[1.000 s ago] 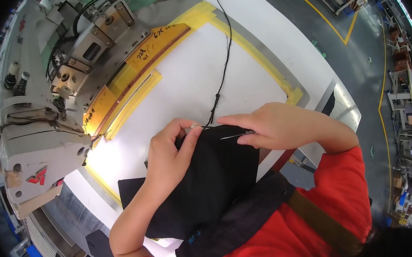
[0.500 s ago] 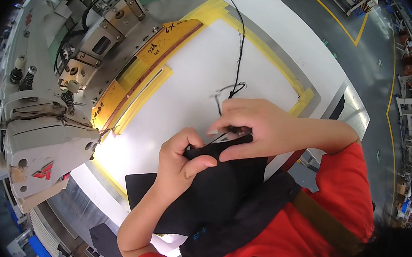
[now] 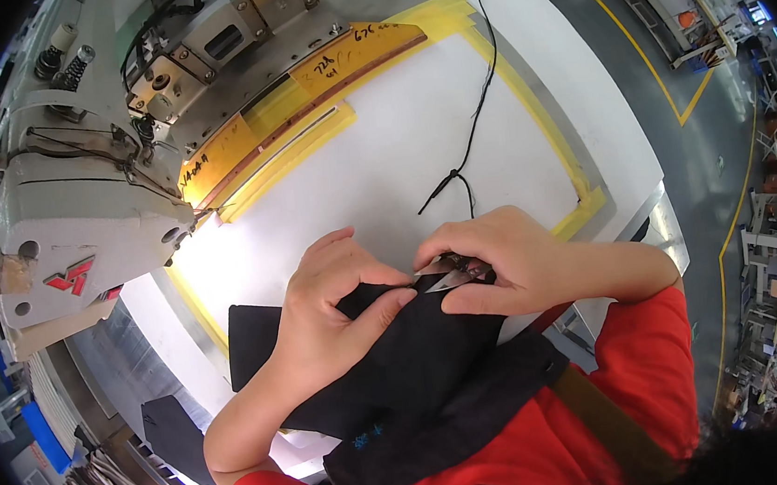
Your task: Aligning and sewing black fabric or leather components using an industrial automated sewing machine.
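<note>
My right hand (image 3: 516,254) is closed around a pair of thread snips (image 3: 454,276), whose two pointed blades stand apart and reach toward the fingers of my left hand (image 3: 319,301). Between thumb and forefinger, my left hand pinches an edge of a black fabric piece (image 3: 373,375) right beside the blade tips. Any thread at that spot is too small to make out. The fabric drapes over the near edge of the work table. A knotted black cord (image 3: 476,126) hangs down from above and runs behind my right hand.
A sewing machine head (image 3: 88,234) stands at the left, over the white table top (image 3: 380,150). Beyond it, an orange template strip (image 3: 316,72) is set with yellow tape. Another dark cloth piece (image 3: 179,445) lies at lower left. Workbenches (image 3: 675,14) stand across the aisle.
The snips' blades have come into view in my right hand, pointing at the fabric edge. My left hand has shifted its pinch along the cloth. The view has shifted slightly.
</note>
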The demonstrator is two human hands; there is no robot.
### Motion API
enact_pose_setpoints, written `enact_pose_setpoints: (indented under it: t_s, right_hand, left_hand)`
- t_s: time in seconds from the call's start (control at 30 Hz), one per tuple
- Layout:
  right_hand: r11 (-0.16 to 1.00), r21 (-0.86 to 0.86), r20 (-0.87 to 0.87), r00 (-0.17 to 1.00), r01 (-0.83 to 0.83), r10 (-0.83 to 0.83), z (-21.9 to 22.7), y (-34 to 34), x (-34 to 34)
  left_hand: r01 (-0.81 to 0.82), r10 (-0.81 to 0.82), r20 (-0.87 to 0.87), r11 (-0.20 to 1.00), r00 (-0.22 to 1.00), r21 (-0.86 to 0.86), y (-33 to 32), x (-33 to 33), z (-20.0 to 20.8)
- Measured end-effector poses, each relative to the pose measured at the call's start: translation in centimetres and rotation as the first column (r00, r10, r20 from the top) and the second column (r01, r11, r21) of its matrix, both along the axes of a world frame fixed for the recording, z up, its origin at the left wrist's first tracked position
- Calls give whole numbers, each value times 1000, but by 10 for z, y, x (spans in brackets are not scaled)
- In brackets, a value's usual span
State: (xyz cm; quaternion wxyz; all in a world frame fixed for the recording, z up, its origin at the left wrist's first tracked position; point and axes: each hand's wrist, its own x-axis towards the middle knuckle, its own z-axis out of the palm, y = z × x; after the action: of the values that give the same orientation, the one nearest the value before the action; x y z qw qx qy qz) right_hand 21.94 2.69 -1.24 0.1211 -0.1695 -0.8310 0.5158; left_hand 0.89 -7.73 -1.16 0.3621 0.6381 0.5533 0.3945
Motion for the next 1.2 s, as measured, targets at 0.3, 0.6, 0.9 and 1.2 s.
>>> enact_pose_setpoints:
  t_s: [0.3,0.6,0.9,1.2]
  right_hand:
    - [972,195,128,986,-129,105,10,10,-4]
    - [920,359,158,982,-158,107,18,13,-4]
    - [886,423,162,978,-192,135,19,14,-4]
    - [880,428,173,974,-206,144,20,14,-5]
  left_hand:
    - [-20,21,-30,1000,999,22,-4,4,0]
    - [-26,25,-30,1000,999,-6,-7,7,-5]
    - [-31,32,14,999,999,-43,-8,6,-9]
    - [-19,20,32,999,999,-37,-7,6,-11]
